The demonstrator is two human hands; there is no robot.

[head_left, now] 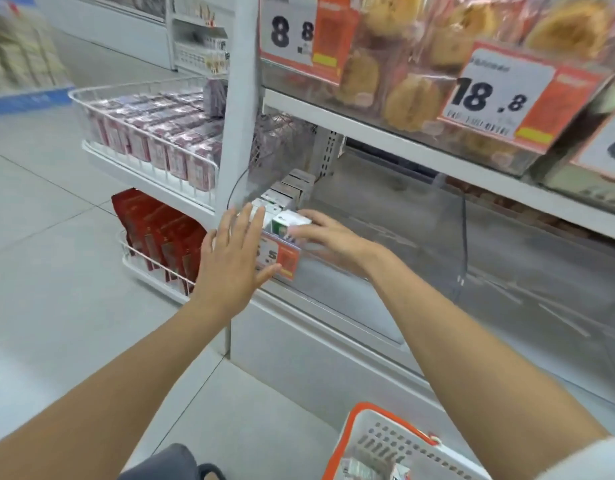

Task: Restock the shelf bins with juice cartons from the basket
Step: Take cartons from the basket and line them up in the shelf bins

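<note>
A white and green juice carton (288, 221) sits at the front of a row of like cartons (285, 192) in a clear shelf bin (334, 271). My right hand (330, 237) reaches into the bin, fingers wrapped on that front carton. My left hand (233, 261) is flat and spread, fingers apart, against the bin's front left corner by the price tag (282, 256). A white basket with an orange rim (392, 445) stands at the bottom right, with a few cartons (368, 469) inside.
Wire racks on the shelf end hold purple packs (160, 140) above and red packs (160, 233) below. The upper shelf carries bagged pastries (403, 81) with price tags. The clear bin stretches right, and grey tiled floor lies to the left.
</note>
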